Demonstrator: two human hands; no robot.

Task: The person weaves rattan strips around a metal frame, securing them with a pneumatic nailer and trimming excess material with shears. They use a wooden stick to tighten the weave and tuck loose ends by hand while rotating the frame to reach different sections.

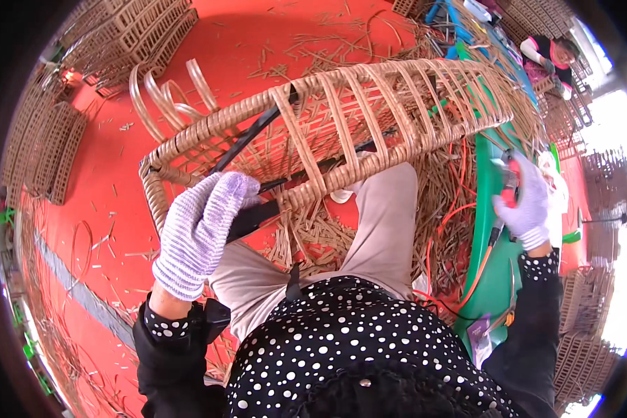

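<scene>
A long woven wicker frame [369, 157], brown strips wound over a black metal frame, slants across my lap, with several loose strip loops curling up at its far left corner. My left hand [205, 223], in a white-and-purple knit glove, is closed on the near left edge, where a stretch of black bar [253, 220] is bare of weave. To the right, over a green surface, my gloved right hand [529, 198] is wrapped round a red and grey hand tool [511, 184] that seems joined to an orange hose [475, 282]. Its exact kind is partly hidden by the fingers.
Beside my right knee runs the green bench [482, 237], with heaps of cut strips [435, 240] along it. Scraps litter the red floor [111, 244]. Stacked wicker pieces [129, 42] stand far left. Another person [552, 59] sits at the far right.
</scene>
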